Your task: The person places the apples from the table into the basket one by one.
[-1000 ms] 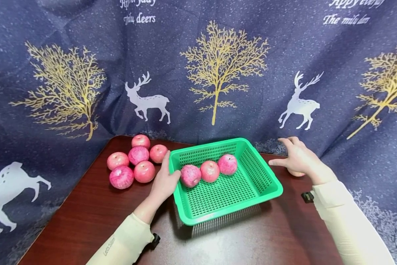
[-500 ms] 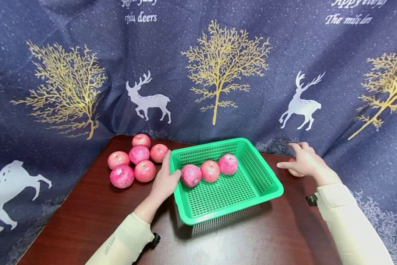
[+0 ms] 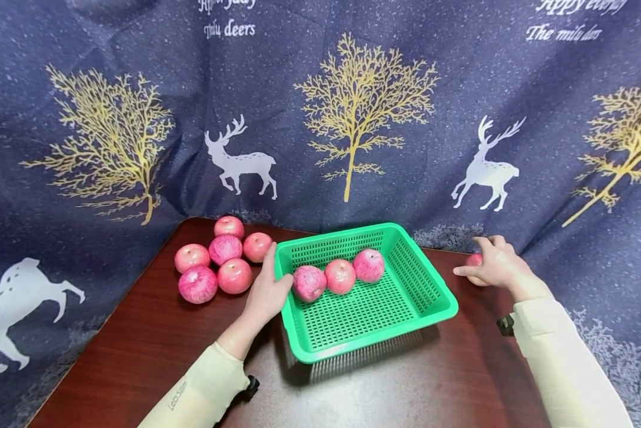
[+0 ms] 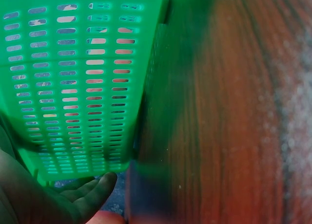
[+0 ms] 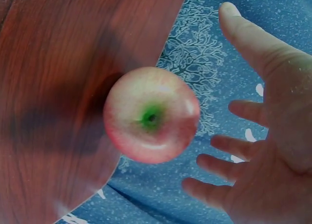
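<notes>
A round, glossy apple (image 5: pixel 152 115), pale yellow and red with a green stem hollow, sits by the wooden desk's (image 3: pixel 192 351) far edge, toward the right. The right hand (image 3: pixel 499 266) hovers just beside it, fingers spread, holding nothing. The left hand (image 3: pixel 267 292) grips the rectangular green plastic basket's (image 3: pixel 352 315) left rim.

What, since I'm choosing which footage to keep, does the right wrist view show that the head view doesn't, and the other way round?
Only the right wrist view: the lone apple unobstructed, with its green-tinged hollow.

Only the head view: the green basket held by the left hand, three apples inside it, and six more apples to its left.

Both: the right hand near the lone apple, the brown tabletop and the patterned blue cloth.
</notes>
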Demonstrator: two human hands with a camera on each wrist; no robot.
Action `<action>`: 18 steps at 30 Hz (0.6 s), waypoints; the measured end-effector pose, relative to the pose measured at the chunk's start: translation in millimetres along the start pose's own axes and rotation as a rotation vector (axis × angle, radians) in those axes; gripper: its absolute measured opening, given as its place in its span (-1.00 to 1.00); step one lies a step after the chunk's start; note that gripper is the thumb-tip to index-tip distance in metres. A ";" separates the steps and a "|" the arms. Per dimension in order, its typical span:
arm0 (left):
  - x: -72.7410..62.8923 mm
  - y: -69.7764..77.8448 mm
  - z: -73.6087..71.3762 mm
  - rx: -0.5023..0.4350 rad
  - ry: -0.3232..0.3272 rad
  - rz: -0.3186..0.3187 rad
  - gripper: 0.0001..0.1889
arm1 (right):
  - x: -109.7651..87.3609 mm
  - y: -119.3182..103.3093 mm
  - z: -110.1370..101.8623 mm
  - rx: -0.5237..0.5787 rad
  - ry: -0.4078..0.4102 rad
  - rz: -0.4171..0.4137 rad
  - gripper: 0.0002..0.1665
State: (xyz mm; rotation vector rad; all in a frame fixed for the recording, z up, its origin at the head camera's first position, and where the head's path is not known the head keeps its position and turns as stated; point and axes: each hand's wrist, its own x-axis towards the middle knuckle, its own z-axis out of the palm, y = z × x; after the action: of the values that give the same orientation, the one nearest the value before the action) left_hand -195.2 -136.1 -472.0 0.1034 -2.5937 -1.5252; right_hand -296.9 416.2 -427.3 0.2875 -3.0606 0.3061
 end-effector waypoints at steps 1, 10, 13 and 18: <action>-0.2 -0.3 0.1 0.001 0.002 0.001 -0.04 | -0.5 -0.8 0.0 -0.001 -0.005 0.002 0.46; 1.5 -1.6 0.6 0.002 -0.022 -0.019 -0.03 | -8.7 -16.0 -4.5 -0.006 -0.062 0.063 0.34; 2.4 -1.7 0.9 0.003 -0.024 -0.020 -0.03 | -9.1 -16.6 -2.8 -0.006 -0.067 0.072 0.33; 1.1 -0.3 0.0 -0.004 -0.026 -0.023 -0.02 | -8.9 -18.1 -0.1 0.007 -0.072 0.083 0.35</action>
State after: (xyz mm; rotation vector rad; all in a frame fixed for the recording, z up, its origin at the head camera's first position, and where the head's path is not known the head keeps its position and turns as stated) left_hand -196.4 -136.4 -472.2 0.1140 -2.6176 -1.5495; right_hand -284.7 400.4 -424.3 0.1757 -3.1489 0.3169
